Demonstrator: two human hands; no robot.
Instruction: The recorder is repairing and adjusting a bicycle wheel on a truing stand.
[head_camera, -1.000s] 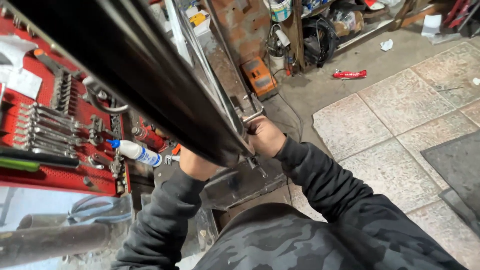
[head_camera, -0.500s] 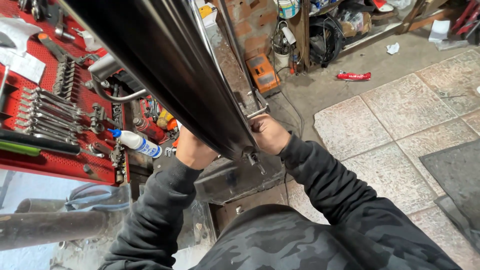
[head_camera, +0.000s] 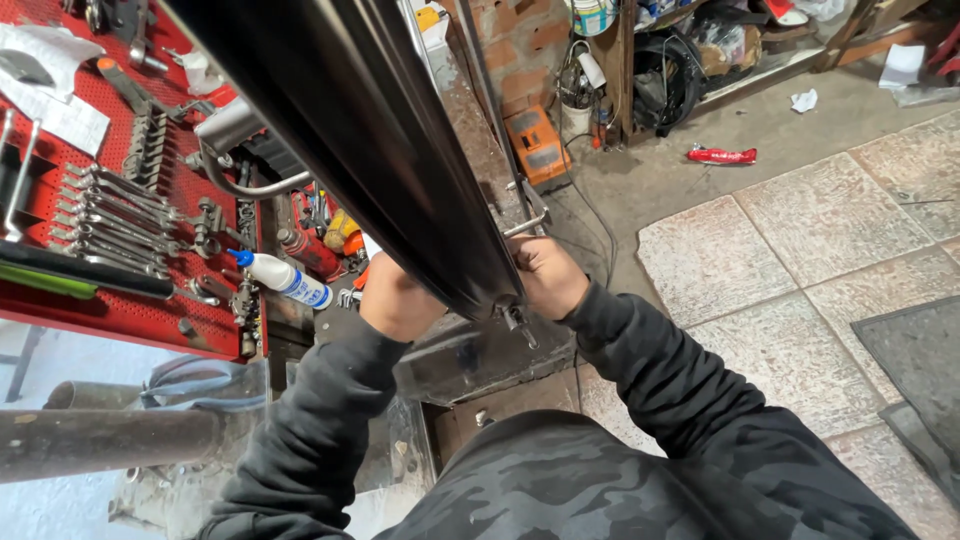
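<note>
The person stands close over a long black metal profile (head_camera: 370, 150) that runs from the top of the view down to its lower end at about waist level, where both hands meet it. The left hand (head_camera: 398, 298) is pressed against the underside of that end, mostly hidden behind the profile, so I cannot tell whether its fingers are curled around anything. The right hand (head_camera: 545, 275) is closed in a fist-like grip at the very tip, beside a small metal fitting (head_camera: 517, 318) that sticks out below; it may be turning or pinching that part, though the view is too crowded to be sure.

As for progress, the profile is already set in place over a grey steel bench piece (head_camera: 470, 355), and the work now looks confined to this one end. The fitting does not look finished with, since both hands are on it. To the left, the red tool board (head_camera: 110, 300) has its wrenches (head_camera: 110, 205) hanging in rows, and a white bottle with a blue cap (head_camera: 285, 278) lies near the left hand, untouched.
</note>
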